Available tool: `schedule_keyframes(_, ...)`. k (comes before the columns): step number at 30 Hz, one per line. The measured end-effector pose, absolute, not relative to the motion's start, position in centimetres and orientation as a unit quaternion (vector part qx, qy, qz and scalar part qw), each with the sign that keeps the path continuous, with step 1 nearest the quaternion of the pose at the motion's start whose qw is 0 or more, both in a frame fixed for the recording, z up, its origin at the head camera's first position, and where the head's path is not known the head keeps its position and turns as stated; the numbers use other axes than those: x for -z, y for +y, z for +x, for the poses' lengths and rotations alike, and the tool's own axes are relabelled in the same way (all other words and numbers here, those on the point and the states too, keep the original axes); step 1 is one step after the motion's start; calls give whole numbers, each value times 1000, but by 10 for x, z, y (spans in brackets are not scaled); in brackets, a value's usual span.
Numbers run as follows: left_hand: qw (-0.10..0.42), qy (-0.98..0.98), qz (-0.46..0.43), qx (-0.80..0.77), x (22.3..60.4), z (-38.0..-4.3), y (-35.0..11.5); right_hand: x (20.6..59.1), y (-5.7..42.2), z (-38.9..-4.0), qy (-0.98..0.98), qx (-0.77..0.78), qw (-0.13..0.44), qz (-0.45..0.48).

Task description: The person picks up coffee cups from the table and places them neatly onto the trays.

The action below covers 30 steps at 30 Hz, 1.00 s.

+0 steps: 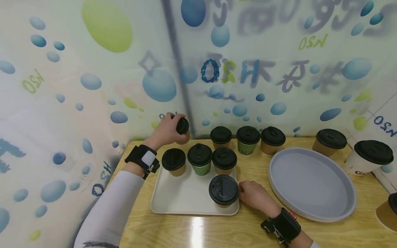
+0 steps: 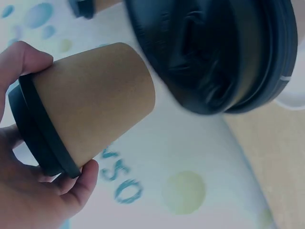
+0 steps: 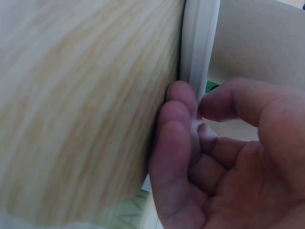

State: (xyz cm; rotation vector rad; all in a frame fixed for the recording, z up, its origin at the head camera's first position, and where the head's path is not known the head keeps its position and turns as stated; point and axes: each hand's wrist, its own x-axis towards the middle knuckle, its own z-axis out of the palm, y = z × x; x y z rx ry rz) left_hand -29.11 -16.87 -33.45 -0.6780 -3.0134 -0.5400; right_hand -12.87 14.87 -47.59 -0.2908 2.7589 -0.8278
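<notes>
My left hand (image 1: 167, 131) pinches the rim of a black lid on a brown paper cup (image 2: 95, 100), beyond the white tray's far left corner. The thumb and fingers lie around the lid, and the cup's body is below them. At the tray's right edge, my right hand (image 1: 255, 196) grips the rim of the white tray (image 1: 180, 201) between thumb and fingers. On the tray stand a brown cup (image 1: 174, 162), a green cup (image 1: 200, 159), another brown cup (image 1: 224, 160) and a larger-lidded cup (image 1: 223, 190) near the right hand.
Behind the tray stand a brown cup (image 1: 221, 136), a green cup (image 1: 248, 140) and another brown cup (image 1: 273, 140). A round grey tray (image 1: 311, 184) lies on the right. Past it are a brown cup (image 1: 329, 142) and a white cup (image 1: 369, 156). A patterned wall (image 1: 192, 113) backs the table.
</notes>
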Motion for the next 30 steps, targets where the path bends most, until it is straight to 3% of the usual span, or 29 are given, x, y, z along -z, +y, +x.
schedule_keyframes(14,68,-950,-226,205,300,-245,-177,477,148,-129,946,283,122,-99)
schedule_keyframes(30,75,-936,-270,213,297,-179,-177,479,149,-130,947,279,129,-97)
